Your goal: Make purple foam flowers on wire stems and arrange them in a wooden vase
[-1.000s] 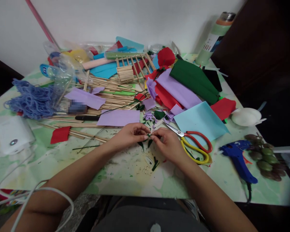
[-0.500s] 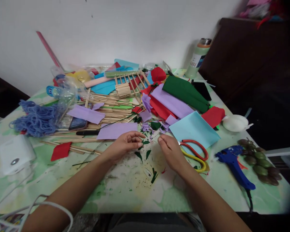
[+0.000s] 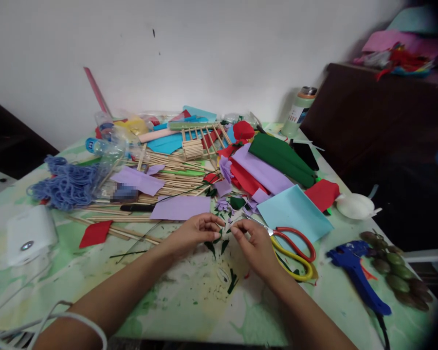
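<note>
In the head view, small dark green pieces lie between and just below the fingers of your two hands. One green piece [image 3: 220, 234] shows right at the thumb tip of your left hand [image 3: 192, 233], and a smaller green bit [image 3: 228, 231] shows at the fingertips of your right hand [image 3: 254, 241]. Two pointed green leaves [image 3: 224, 247] lie flat on the tabletop [image 3: 175, 301], below the gap between your hands and nearer the left one.

Your left fingers curl inward, with a gap between forefinger tip and thumb tip; you cannot tell from here whether the green piece is held or lies behind the thumb. Your right thumb and forefinger are drawn close together at their tips; whether they pinch the green bit is too small to tell. Your hands face each other, near but apart.

Just beyond your fingers lie purple scraps [image 3: 223, 205] and a dark green scrap [image 3: 237, 202]. The scissors [image 3: 292, 243] lie just beside your right hand, red and yellow handles toward you, next to a light blue sheet [image 3: 295, 211]. A purple sheet [image 3: 180, 208] lies just beyond your left hand. Nearer you than the leaves, a few narrow green strips [image 3: 232, 282] lie together.
</note>
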`<state>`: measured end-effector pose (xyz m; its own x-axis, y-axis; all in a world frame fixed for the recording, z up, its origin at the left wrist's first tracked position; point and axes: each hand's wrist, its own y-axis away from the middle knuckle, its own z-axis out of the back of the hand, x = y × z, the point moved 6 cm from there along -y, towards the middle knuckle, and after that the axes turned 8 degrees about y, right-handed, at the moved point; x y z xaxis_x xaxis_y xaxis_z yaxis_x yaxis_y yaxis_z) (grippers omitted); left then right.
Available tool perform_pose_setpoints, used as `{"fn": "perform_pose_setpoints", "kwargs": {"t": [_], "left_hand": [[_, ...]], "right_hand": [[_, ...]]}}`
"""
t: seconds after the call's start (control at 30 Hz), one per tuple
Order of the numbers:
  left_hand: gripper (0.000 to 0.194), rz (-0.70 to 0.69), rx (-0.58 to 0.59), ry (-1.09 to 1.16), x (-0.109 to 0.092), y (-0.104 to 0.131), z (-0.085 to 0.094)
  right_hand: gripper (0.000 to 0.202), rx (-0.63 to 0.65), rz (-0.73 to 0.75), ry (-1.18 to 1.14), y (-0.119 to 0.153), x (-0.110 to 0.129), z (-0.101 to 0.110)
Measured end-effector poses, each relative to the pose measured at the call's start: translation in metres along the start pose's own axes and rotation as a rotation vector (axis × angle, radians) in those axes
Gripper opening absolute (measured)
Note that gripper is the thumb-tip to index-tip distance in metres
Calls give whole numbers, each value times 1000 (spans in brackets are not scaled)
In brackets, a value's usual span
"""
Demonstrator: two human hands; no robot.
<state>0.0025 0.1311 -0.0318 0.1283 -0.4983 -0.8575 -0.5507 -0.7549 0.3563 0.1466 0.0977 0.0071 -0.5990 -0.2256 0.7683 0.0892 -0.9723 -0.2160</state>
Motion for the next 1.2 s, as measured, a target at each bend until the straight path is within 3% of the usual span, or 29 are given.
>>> {"fn": "perform_pose_setpoints", "kwargs": {"t": [0.23,0.47,0.7,0.9,1.2], "left_hand": [[30,-12,70,6,7,-1,-4],[16,-40,50,4,6,0,-3],[14,77,16,7,10,3,-4],[23,113,96,118,9,6,-11],[19,101,75,177,9,7,-9]], "right_hand": [[14,-4,251,49,2,13,0],[23,-12,424,198,3,18,-1],[23,-67,535,216,4,25,0],[24,-73,540,222,3,25,2],[29,-50,545,30,5,25,6]]}}
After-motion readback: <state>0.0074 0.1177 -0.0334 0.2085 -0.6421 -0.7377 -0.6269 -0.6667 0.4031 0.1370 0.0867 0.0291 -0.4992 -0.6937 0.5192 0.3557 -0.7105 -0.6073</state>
